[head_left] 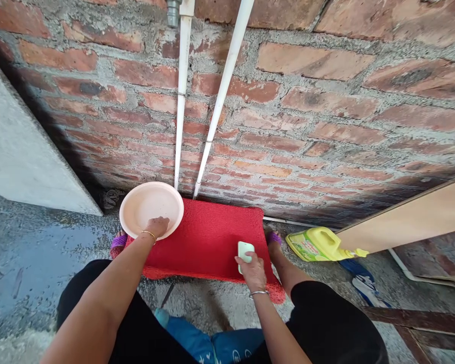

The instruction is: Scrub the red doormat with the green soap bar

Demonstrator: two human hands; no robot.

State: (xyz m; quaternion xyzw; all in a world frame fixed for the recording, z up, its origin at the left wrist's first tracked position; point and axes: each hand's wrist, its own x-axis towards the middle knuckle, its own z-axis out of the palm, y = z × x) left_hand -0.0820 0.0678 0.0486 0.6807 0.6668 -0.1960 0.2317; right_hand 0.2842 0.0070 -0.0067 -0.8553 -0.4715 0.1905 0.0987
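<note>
A pale pink basin (136, 199) stands on the left end of a red towel-like cloth (208, 237), which covers a low flat support. My left hand (157, 227) reaches over the near rim into the basin, its fingers curled together; anything inside them is hidden. Over the right part of the cloth, my right hand (255, 270) grips a pale green, round-cornered block (245, 247). The block's underside does not show, so I cannot tell whether it is a brush or soap.
A yellow detergent jug (318, 243) lies on its side at the right, by a leaning board (405, 217). White pipes (180, 116) run down the brick wall (307, 111). A pale slab (26, 146) stands at the left beside wet floor (41, 263).
</note>
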